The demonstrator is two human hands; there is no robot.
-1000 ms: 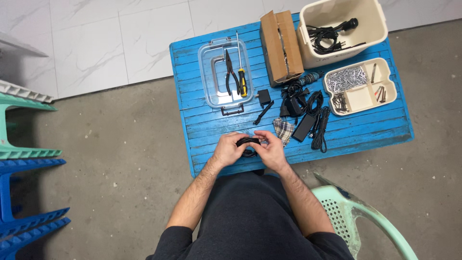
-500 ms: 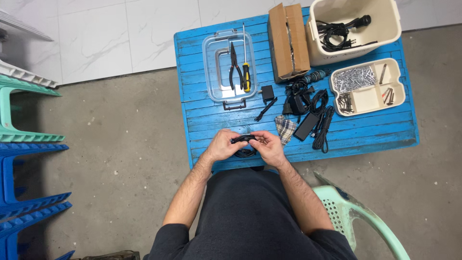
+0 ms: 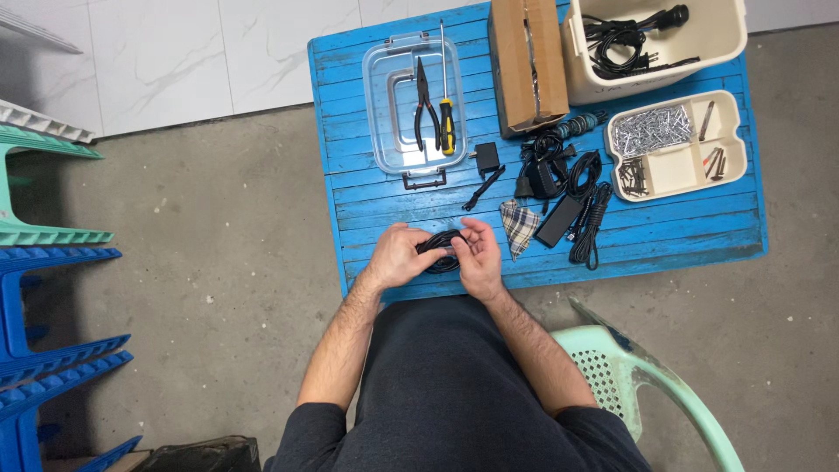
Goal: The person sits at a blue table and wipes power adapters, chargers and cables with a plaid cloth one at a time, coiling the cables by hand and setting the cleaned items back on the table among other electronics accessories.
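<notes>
Since half a second ago, both hands have shifted slightly along the blue table's (image 3: 612, 236) near edge. Coiled black cable (image 3: 440, 249) — half hidden behind fingers, its ends impossible to trace. Left hand (image 3: 398, 255) curls over the coil's left side, gripping; right hand (image 3: 479, 255) pinches its right side, palm turned up. Checked cloth (image 3: 519, 226) lies just right of the coil.

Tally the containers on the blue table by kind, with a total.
Clear plastic tub: 1
Cardboard box: 1
Cream bin: 1
Cream divided tray: 1
Total: 4
</notes>
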